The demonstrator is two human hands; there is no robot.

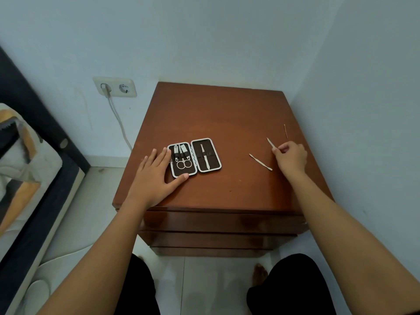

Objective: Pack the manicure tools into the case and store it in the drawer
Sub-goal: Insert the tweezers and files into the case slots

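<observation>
A small brown manicure case (194, 158) lies open on the wooden nightstand (218, 119). Its left half holds clippers and scissors (184, 164); its right half holds tweezers (205, 155). My left hand (156, 176) rests flat on the top, fingers apart, with fingertips and thumb touching the case's left edge. My right hand (291, 157) pinches one end of a thin metal tool (270, 142) near the right side. A second slim metal tool (260, 162) lies loose on the wood to its left. A thin wooden stick (285, 130) lies farther back right.
The nightstand stands in a corner, its right side and back against white walls, with shut drawers (222, 226) under the front edge. A wall socket with a plugged cable (114, 87) is at the left, a bed (29, 155) beyond it. My knees and a bare foot are below.
</observation>
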